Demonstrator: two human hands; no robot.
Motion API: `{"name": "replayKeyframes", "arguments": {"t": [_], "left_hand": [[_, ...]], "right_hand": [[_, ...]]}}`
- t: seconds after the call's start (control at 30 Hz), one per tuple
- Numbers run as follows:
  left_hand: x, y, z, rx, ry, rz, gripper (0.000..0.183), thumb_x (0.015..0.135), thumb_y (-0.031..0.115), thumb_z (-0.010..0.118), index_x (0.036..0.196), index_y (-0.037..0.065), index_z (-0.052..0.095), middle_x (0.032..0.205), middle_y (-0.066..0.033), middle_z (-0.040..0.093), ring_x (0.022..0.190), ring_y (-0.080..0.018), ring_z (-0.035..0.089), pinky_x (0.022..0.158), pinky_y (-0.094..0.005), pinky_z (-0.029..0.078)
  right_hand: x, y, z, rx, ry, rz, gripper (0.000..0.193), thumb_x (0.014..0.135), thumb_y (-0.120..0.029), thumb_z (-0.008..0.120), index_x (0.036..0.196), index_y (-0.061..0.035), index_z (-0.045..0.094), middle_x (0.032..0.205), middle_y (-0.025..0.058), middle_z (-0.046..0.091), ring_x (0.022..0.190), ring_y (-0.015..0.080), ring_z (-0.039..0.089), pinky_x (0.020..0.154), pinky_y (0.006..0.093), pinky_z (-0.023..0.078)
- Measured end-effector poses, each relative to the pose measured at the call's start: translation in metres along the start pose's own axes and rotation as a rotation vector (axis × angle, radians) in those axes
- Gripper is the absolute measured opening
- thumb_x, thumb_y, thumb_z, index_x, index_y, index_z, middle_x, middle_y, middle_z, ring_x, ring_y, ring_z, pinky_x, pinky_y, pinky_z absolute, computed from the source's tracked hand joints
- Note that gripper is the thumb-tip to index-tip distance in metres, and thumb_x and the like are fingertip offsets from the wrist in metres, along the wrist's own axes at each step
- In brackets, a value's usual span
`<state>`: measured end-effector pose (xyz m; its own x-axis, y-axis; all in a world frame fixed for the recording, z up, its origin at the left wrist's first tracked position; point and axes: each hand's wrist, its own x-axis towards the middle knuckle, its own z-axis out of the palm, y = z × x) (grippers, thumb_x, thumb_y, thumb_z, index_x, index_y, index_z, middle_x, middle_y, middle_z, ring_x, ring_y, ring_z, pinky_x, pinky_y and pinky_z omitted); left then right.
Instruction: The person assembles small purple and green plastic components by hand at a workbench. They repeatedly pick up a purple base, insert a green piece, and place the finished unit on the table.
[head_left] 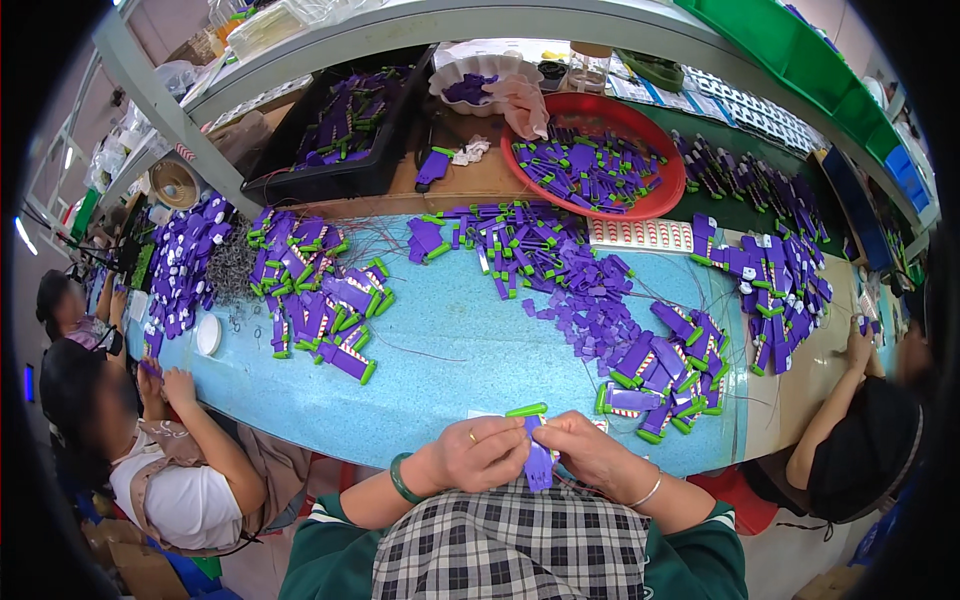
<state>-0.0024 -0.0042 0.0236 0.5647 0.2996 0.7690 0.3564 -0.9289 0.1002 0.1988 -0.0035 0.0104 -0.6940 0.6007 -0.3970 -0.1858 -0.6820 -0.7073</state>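
Stretching left to right, the light blue table (pixel 450 350) keeps open room in its near middle, between purple-and-green heaps: 1 pile (pixel 315 290) at left, another pile (pixel 660 375) just right of the hands. A red bowl (pixel 668 190) of parts sits far behind. At the table's near edge, the left hand (pixel 482 452) and right hand (pixel 590 452) meet, fingers of both pinched closed on 1 purple piece (pixel 538 462). A green piece (pixel 526 409) lies just beyond the knuckles.

Red-white sticker sheet (pixel 640 235) mid-table; perhaps labels
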Motion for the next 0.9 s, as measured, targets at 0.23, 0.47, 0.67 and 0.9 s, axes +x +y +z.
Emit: {"name": "replayKeyframes", "arguments": {"t": [0.23,0.47,0.67,0.9], "left_hand": [[-0.014,-0.002,0.015,-0.215,-0.07,-0.496,0.01,0.077,0.006,0.064,0.083,0.002,0.057,0.082,-0.01,0.061,0.072,-0.02,0.064,0.057,-0.027,0.054],[0.003,-0.008,0.015,-1.348,-0.014,-1.413,0.016,0.092,0.01,0.053,0.105,-0.001,0.05,0.082,-0.0105,0.064,0.06,-0.0133,0.062,0.048,-0.0232,0.052],[0.003,-0.009,0.015,-1.267,-0.129,-1.338,0.016,0.093,0.013,0.056,0.1,0.0,0.049,0.077,-0.0074,0.062,0.056,-0.0113,0.061,0.045,-0.0223,0.05],[0.014,-0.012,0.019,-1.212,-0.175,-1.338,0.014,0.091,0.01,0.059,0.097,0.001,0.049,0.076,-0.006,0.061,0.058,-0.0098,0.061,0.046,-0.0212,0.051]], "right_hand": [[-0.015,-0.008,-0.023,-0.224,0.029,-0.226,0.019,0.091,-0.016,0.058,0.081,-0.0002,0.062,0.076,0.0058,0.062,0.076,0.0113,0.057,0.071,0.0245,0.045],[-0.006,-0.014,-0.023,-0.359,0.189,-0.285,0.026,0.083,-0.001,0.065,0.107,0.0019,0.056,0.087,0.0054,0.066,0.08,0.0094,0.062,0.069,0.0233,0.051],[-0.005,-0.016,-0.027,-0.332,0.104,-0.21,0.027,0.083,-0.006,0.067,0.107,0.0021,0.057,0.082,0.0052,0.067,0.073,0.0093,0.063,0.061,0.0224,0.049],[0.001,-0.009,-0.031,-0.321,0.134,-0.165,0.021,0.08,-0.008,0.07,0.097,-0.0011,0.06,0.079,0.0042,0.067,0.066,0.009,0.062,0.056,0.0215,0.049]]}}
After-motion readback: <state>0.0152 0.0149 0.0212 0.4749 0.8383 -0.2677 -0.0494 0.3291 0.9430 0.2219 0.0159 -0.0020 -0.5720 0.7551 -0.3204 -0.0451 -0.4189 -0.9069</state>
